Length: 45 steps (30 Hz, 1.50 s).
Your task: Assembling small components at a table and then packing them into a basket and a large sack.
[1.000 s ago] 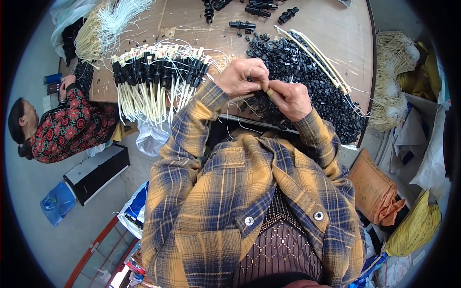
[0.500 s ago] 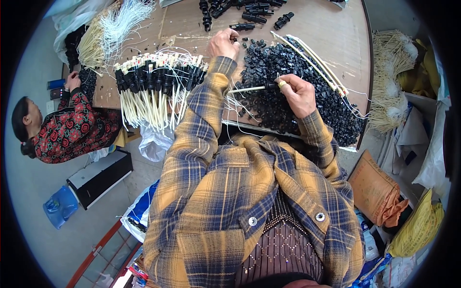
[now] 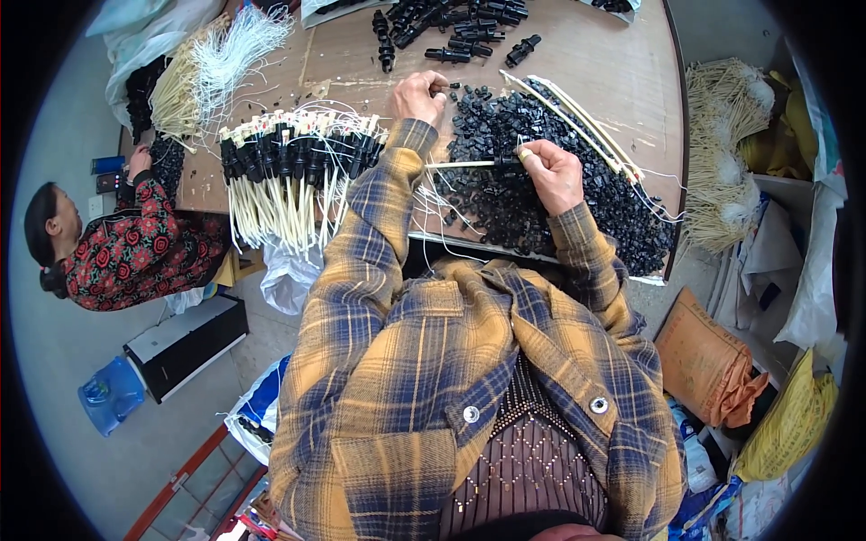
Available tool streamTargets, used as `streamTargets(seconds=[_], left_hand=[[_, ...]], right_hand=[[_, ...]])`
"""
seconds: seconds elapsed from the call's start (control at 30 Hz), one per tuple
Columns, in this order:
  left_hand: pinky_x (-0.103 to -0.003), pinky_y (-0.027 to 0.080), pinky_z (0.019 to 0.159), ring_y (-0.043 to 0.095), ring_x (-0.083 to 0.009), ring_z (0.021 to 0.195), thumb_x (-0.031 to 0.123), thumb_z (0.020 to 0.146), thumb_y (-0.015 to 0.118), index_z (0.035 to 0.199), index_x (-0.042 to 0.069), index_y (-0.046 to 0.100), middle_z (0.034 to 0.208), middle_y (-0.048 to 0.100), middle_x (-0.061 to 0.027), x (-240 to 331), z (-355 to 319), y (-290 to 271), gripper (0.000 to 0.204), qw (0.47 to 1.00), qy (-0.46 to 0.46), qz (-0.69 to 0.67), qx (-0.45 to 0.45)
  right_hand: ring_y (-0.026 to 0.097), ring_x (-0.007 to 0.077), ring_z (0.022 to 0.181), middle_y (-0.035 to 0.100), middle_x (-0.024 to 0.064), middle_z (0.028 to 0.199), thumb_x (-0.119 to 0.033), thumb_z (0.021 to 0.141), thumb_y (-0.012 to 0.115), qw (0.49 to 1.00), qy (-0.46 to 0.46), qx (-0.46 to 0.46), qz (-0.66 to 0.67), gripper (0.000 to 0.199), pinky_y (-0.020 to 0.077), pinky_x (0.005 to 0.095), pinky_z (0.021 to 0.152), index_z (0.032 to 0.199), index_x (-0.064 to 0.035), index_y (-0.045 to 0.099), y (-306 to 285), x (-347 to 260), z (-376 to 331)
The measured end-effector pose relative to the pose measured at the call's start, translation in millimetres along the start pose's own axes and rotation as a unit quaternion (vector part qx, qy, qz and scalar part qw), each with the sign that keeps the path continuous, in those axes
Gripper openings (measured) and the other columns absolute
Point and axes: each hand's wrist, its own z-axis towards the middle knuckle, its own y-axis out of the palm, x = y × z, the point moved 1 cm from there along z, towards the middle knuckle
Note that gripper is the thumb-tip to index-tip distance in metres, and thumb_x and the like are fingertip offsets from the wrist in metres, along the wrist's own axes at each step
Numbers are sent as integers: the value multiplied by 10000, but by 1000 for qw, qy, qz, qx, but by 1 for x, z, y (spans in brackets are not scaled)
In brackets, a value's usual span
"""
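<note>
So the right hand is pinched shut on one end of a thin cream tube, which sticks out level toward the left, right over the big heap of small black plastic caps on the wooden bench. The left hand is curled over at the far left edge of that heap, fingertips down among a few loose caps; looks like it's closing on one, but I can't tell if it's actually got anything. Left of the heap there's a row of finished tubes with black ends on, hanging off the bench's near edge. A few bigger black fittings sit beyond the heap. My guess is the tube is light and a bit springy, so holding it close to the end keeps it from flopping. The caps look tiny, hard and slick, definitely a fingertip pinch job. Another person in a red flowered top sits way off left of the heap.
</note>
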Motion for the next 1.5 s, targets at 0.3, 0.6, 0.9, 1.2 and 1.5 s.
streamTargets(seconds=[0.3,0.6,0.9,1.2,1.5], left_hand=[[-205,477,608,567,-105,680,-109,634,585,825,67,673,761,654,-35,78,-83,-9,274,928,151,-312,-135],[-174,437,594,539,-74,694,-112,624,558,754,75,666,735,644,-15,62,-95,-6,252,926,256,-271,-54],[-143,406,578,508,-49,645,-111,649,564,803,43,669,760,639,-14,46,-100,-6,242,908,-74,-402,-96],[-171,402,499,462,-67,527,-40,620,585,737,46,665,649,602,15,41,-95,-7,166,935,-43,-336,-104],[-207,410,487,482,-99,519,23,601,600,724,66,663,657,617,7,27,-91,-9,145,970,-7,-224,-98]], right_hand=[[401,33,536,548,-34,632,-66,808,566,998,-15,-9,53,110,318,161,485,844,-6,651,7,20,8],[439,56,525,576,-8,641,-39,770,580,995,-83,-11,-47,102,359,182,477,845,-34,650,19,-1,-9],[500,124,457,629,10,685,-63,756,619,930,-215,112,-276,91,392,232,421,843,-72,646,26,-6,-18],[606,149,548,669,8,789,-61,744,637,876,-322,144,-328,143,446,254,448,884,-88,640,30,-9,-23],[520,105,462,643,-3,721,-46,758,630,934,-281,75,-208,139,397,215,406,897,-52,637,26,-13,-25]])
